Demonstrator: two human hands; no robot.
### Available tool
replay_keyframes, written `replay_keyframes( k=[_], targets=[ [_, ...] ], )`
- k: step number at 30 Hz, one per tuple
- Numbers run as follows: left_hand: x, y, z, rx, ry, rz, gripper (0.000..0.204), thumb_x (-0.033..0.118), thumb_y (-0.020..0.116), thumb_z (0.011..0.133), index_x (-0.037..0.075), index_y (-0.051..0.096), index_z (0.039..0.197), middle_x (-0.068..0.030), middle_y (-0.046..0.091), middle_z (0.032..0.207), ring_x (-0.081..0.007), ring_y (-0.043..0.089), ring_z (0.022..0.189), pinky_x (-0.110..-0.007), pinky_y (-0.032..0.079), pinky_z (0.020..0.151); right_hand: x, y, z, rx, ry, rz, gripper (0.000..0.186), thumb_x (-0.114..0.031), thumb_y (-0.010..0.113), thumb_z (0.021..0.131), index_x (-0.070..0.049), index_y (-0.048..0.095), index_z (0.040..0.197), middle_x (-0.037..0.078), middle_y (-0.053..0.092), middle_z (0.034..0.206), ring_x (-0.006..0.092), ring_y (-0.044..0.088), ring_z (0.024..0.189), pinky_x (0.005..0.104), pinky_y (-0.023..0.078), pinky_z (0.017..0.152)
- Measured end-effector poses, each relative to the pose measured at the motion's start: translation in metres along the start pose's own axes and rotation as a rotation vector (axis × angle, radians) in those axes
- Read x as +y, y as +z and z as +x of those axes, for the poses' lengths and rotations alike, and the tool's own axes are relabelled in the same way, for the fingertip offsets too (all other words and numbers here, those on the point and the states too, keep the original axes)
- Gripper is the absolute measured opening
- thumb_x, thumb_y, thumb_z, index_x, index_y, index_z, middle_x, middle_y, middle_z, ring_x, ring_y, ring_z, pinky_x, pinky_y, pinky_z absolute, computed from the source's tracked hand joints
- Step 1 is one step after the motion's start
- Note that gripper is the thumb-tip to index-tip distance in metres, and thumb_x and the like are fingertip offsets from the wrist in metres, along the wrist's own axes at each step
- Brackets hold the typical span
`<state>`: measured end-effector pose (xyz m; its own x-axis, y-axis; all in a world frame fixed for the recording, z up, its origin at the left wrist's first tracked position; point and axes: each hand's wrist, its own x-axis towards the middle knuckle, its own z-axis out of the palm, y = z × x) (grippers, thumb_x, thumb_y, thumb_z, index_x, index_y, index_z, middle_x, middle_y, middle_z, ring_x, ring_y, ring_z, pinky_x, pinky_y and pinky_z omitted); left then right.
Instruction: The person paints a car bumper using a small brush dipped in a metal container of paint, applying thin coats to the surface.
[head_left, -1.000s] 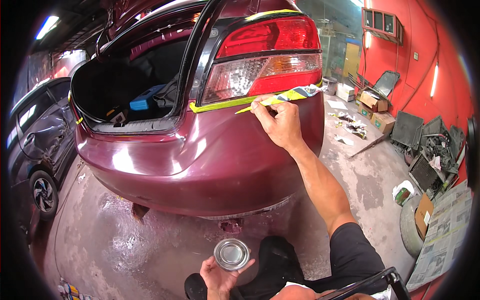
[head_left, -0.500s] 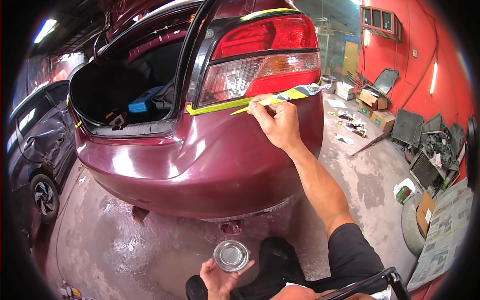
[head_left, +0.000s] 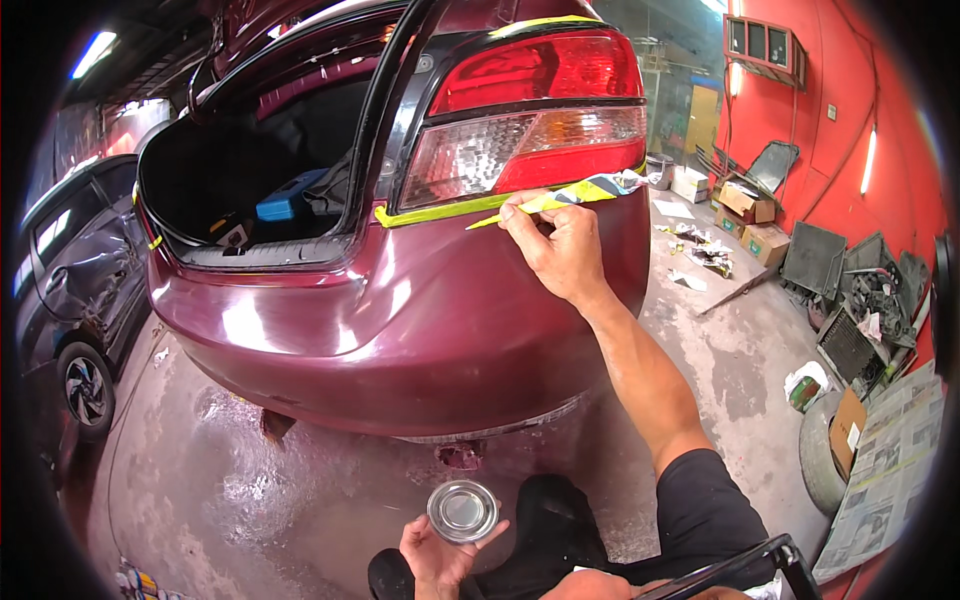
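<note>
My left hand holds up a small round silver metal tin, fingers curled about its sides. My right hand is closed in a pinch on a strip of yellow masking tape, crumpled at its right end with dark and white patches; its thin yellow tip points left. This hand is close against the maroon rear bumper, just below the tail light. Another band of yellow tape runs along the tail light's lower edge. Whether the held strip still sticks to the car I cannot tell.
The open trunk holds a blue box. A dark car with a dented side stands to the left. Cardboard boxes, scraps, black car parts, a tire and newspaper lie along the right.
The view has shifted very slightly. Both hands keep their holds, with no clear movement against the car.
</note>
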<state>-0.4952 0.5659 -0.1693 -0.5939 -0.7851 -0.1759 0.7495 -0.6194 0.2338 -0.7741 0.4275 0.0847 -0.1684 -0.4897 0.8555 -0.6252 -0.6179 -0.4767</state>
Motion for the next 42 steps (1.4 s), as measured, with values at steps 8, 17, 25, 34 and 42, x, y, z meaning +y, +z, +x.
replay_keyframes(
  k=[8,17,25,34,42],
  targets=[
    [0.000,-0.001,-0.001,-0.011,0.007,-0.031,0.070,0.035,0.058,0.083,-0.002,0.050,0.142,-0.0286,0.051,0.145,-0.0569,0.043,0.136,-0.080,0.028,0.111,-0.005,0.001,0.002,-0.005,0.009,-0.021,0.018,-0.014,0.070,0.096,0.003,0.075,0.095,0.007,0.076,0.080,0.0090,0.068,0.072,0.0262,0.052,0.067],
    [0.000,0.000,-0.002,-0.005,0.007,-0.027,0.071,0.035,0.059,0.082,-0.002,0.050,0.142,-0.0291,0.051,0.145,-0.0569,0.043,0.137,-0.080,0.028,0.111,-0.001,0.002,0.001,-0.008,0.005,-0.024,0.018,-0.014,0.069,0.096,0.003,0.074,0.097,0.009,0.076,0.082,0.0103,0.070,0.076,0.0260,0.053,0.071],
    [0.000,0.002,-0.004,0.012,0.023,-0.033,0.071,0.035,0.059,0.082,-0.002,0.050,0.142,-0.0298,0.050,0.146,-0.0583,0.042,0.137,-0.080,0.028,0.111,0.007,0.002,0.003,0.031,0.013,0.134,0.015,-0.010,0.067,0.098,0.004,0.072,0.102,0.009,0.075,0.084,0.0112,0.071,0.079,0.0259,0.055,0.074],
    [-0.001,0.002,-0.004,-0.009,0.027,-0.005,0.073,0.035,0.058,0.082,-0.004,0.048,0.142,-0.0307,0.048,0.147,-0.0585,0.041,0.137,-0.080,0.029,0.111,0.002,0.005,0.000,0.002,-0.018,0.116,0.018,-0.015,0.070,0.094,0.002,0.075,0.100,0.006,0.072,0.072,0.0070,0.062,0.061,0.0263,0.049,0.058],
    [-0.002,0.007,0.000,-0.033,0.026,-0.008,0.072,0.035,0.057,0.084,-0.004,0.048,0.143,-0.0311,0.047,0.148,-0.0585,0.040,0.138,-0.080,0.027,0.112,0.001,0.003,0.002,-0.103,-0.118,0.008,0.017,-0.017,0.071,0.092,-0.001,0.077,0.094,0.010,0.074,0.077,0.0187,0.069,0.064,0.0315,0.052,0.062]
  ],
)
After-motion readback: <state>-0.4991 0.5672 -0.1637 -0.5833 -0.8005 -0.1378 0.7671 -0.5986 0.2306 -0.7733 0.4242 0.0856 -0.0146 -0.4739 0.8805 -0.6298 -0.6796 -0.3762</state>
